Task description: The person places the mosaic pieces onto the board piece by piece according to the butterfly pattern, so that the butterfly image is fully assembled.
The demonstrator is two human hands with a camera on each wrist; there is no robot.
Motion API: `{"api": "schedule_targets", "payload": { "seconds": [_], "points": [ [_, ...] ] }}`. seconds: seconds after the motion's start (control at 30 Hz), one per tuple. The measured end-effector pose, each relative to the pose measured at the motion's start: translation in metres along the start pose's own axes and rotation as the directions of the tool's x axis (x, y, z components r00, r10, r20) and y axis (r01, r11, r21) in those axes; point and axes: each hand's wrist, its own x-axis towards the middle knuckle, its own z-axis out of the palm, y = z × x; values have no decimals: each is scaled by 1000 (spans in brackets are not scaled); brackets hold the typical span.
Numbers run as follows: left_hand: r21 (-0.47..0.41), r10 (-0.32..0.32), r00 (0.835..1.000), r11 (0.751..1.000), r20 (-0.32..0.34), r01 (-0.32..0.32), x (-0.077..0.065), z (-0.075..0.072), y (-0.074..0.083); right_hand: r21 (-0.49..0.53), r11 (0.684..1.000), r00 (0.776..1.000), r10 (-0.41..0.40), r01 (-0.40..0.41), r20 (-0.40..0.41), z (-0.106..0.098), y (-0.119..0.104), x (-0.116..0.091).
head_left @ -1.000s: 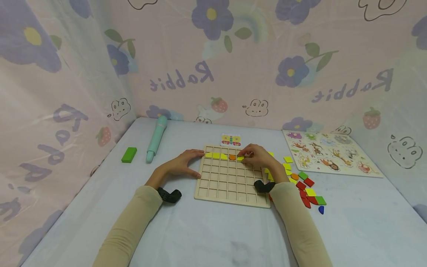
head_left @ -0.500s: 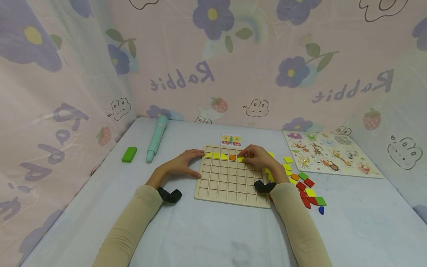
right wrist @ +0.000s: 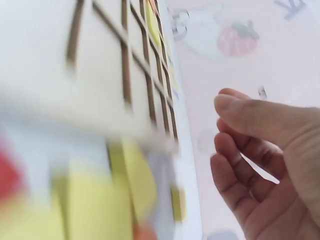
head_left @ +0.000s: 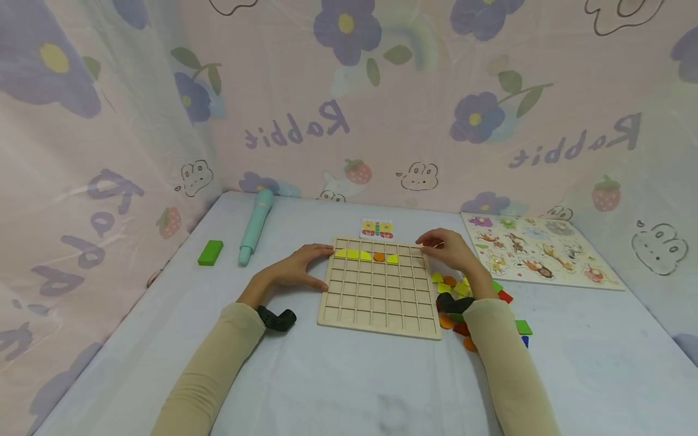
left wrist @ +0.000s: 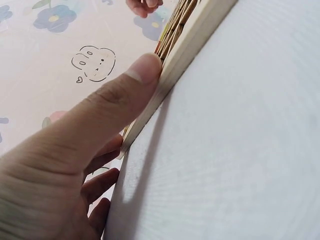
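Note:
A wooden grid board [head_left: 364,298] lies flat on the table. In its second row from the back sit several yellow pieces [head_left: 352,254], an orange round piece [head_left: 379,257] and a yellow quarter-round piece [head_left: 392,259]. My left hand [head_left: 294,267] rests at the board's left edge, thumb and fingers spread; in the left wrist view the thumb [left wrist: 145,67] touches the wooden side. Over the back right corner hovers my right hand [head_left: 451,251]. Its fingers [right wrist: 235,150] are loosely bent with nothing between them in the right wrist view. Behind the board lies a small pattern card [head_left: 376,229].
Loose coloured pieces [head_left: 446,321] lie right of the board, partly hidden under the right wrist. A picture puzzle board [head_left: 537,251] is at the back right. At left are a mint-green microphone-shaped thing [head_left: 255,229] and a green block [head_left: 210,253]. Patterned cloth surrounds the table.
My right hand has let go of the yellow quarter-round piece in the second row and moved right, off the grid's middle. The left hand has stayed at the edge.

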Motion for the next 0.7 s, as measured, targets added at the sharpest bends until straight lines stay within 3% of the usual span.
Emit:
{"api": "schedule_targets", "payload": {
  "seconds": [0.2,0.47,0.7],
  "points": [
    [-8,-15,1000,1000,2,15,0,1,0,-18,997,997,70,-70,-19,-16,22,-16],
    [-11,-15,1000,1000,-1,15,1,2,-4,-62,988,989,142,-140,29,-15,37,-19],
    [-17,1,1000,1000,-6,-1,1,1,-2,-58,989,989,140,-138,39,-13,42,-17]
  ]
}}
